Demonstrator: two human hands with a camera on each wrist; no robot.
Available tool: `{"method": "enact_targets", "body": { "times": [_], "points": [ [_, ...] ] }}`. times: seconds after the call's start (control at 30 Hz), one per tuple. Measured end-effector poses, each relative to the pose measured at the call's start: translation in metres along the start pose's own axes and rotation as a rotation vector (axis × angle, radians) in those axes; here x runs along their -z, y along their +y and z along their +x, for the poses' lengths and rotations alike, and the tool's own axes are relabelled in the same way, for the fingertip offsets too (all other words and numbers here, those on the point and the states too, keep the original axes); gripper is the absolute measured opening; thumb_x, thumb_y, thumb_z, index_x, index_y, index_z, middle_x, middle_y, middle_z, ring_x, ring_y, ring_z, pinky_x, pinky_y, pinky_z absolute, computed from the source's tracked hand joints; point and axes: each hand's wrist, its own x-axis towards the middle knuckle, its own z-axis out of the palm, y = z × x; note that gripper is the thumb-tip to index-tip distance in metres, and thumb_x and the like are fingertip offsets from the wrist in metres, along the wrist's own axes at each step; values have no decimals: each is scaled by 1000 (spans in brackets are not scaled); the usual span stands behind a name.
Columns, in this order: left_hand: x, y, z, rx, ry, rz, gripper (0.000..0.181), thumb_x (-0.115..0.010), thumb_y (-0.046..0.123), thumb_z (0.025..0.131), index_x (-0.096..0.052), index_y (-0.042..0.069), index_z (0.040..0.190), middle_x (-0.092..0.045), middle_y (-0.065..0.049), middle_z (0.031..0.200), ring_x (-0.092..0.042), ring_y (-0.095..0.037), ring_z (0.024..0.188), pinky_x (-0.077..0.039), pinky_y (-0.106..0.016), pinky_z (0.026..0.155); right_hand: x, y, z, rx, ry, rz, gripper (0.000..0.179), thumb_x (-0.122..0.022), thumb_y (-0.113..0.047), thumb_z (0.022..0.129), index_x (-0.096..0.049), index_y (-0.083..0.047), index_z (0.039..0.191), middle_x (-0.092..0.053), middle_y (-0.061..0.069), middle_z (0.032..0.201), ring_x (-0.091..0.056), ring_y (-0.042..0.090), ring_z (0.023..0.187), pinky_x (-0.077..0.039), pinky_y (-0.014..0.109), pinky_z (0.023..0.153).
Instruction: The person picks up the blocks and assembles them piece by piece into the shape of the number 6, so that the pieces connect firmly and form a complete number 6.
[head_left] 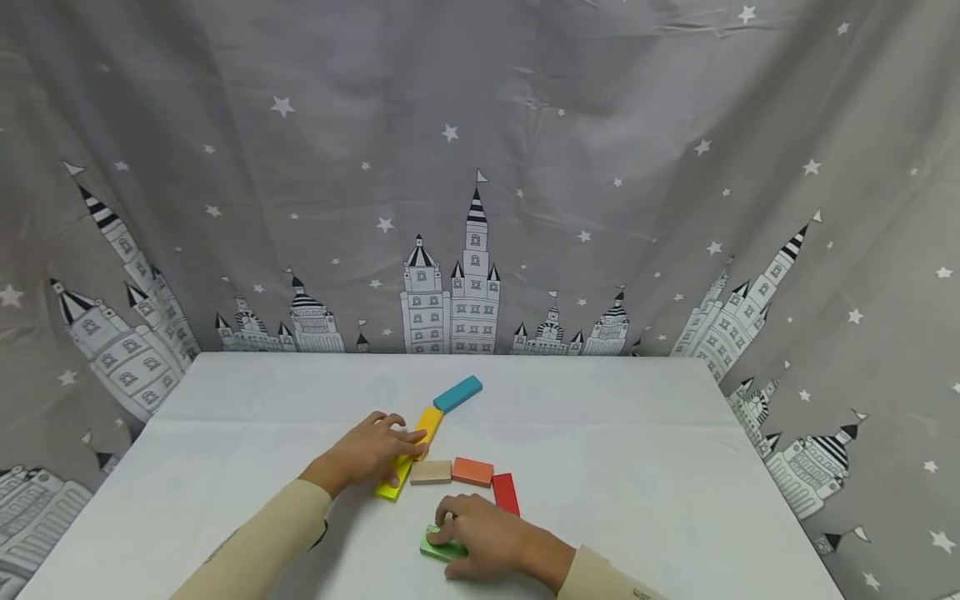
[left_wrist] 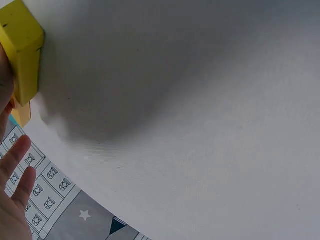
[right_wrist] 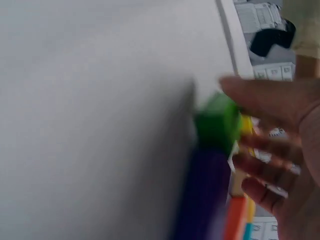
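Note:
My left hand (head_left: 371, 451) is at the bright yellow block (head_left: 392, 485), thumb on the near part and a finger reaching over the far end by the amber block (head_left: 428, 427). In the left wrist view the yellow block (left_wrist: 25, 55) stands against that hand's digits, and two other fingers (left_wrist: 22, 185) extend free. Over the green block (head_left: 442, 546) is my right hand (head_left: 487, 533), a fingertip on the block and the thumb beside its near side. The right wrist view shows a purple block (right_wrist: 202, 195) against the green block (right_wrist: 217, 120), both blurred; the head view hides the purple one.
Beyond the amber block a blue block (head_left: 458, 393) continues the line. A tan block (head_left: 431, 472), an orange block (head_left: 472, 472) and a red block (head_left: 506, 493) curve rightward from the yellow block. The white table (head_left: 637, 467) meets a grey castle-print curtain (head_left: 337, 208).

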Motion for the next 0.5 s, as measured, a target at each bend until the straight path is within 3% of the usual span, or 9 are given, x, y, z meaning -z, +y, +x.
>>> {"method": "enact_targets", "body": {
  "times": [0.2, 0.3, 0.5],
  "points": [
    [0, 2, 1, -1, -2, 34, 62, -78, 38, 75, -60, 28, 133, -55, 6, 138, -49, -26, 120, -36, -47, 104, 18, 8, 6, 160, -140, -197, 49, -76, -28, 84, -61, -34, 130, -50, -14, 136, -46, 5, 115, -37, 35, 107],
    [1, 2, 1, 3, -8, 42, 62, -78, 39, 75, -60, 29, 133, -55, 6, 138, -48, -26, 121, -35, -47, 104, 21, 11, 10, 216, -155, -273, 47, -75, -29, 85, -61, -35, 129, -50, -16, 136, -45, 5, 113, -34, 35, 109],
    [3, 2, -2, -2, 2, 39, 62, -77, 39, 75, -60, 27, 133, -54, 6, 139, -48, -28, 123, -35, -48, 105, 19, 7, 18, 290, -121, -349, 43, -72, -43, 85, -63, -36, 127, -53, -16, 131, -44, 4, 106, -35, 21, 97]
  ]
}}
